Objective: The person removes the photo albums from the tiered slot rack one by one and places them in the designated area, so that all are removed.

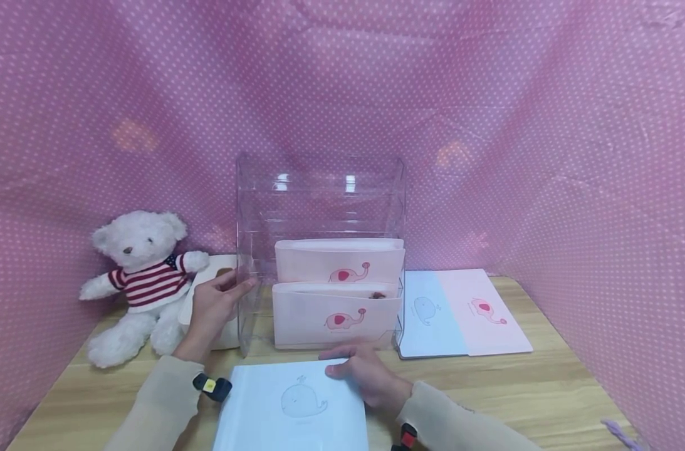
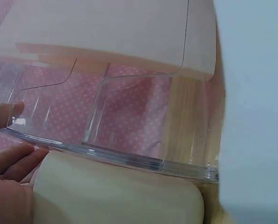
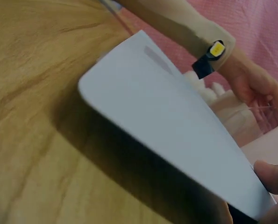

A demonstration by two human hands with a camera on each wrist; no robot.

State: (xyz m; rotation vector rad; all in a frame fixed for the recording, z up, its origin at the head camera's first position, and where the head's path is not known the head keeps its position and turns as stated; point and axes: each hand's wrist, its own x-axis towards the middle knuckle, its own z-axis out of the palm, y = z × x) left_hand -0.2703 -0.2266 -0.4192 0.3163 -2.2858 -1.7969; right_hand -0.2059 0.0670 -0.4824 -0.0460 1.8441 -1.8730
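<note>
A clear plastic rack (image 1: 243, 250) stands on the table in the head view, with two pink elephant-print albums or folders (image 1: 299, 326) upright in its front slots. My left hand (image 1: 211, 310) pinches the rack's left side wall. In the left wrist view the thumb (image 2: 18, 109) lies on the inner face and the fingers curl outside. My right hand (image 1: 373, 379) grips the far right corner of a light blue whale-print album or folder (image 1: 297, 426), thumb on top. That piece is lifted off the table in the right wrist view, casting a shadow below.
A white teddy bear (image 1: 145, 235) in a striped sweater sits at the left. Beside it, a cream container (image 1: 227, 332) stands against the rack. Blue and pink printed folders (image 1: 500, 335) lie to the rack's right. A purple cord (image 1: 618, 432) lies near the right edge.
</note>
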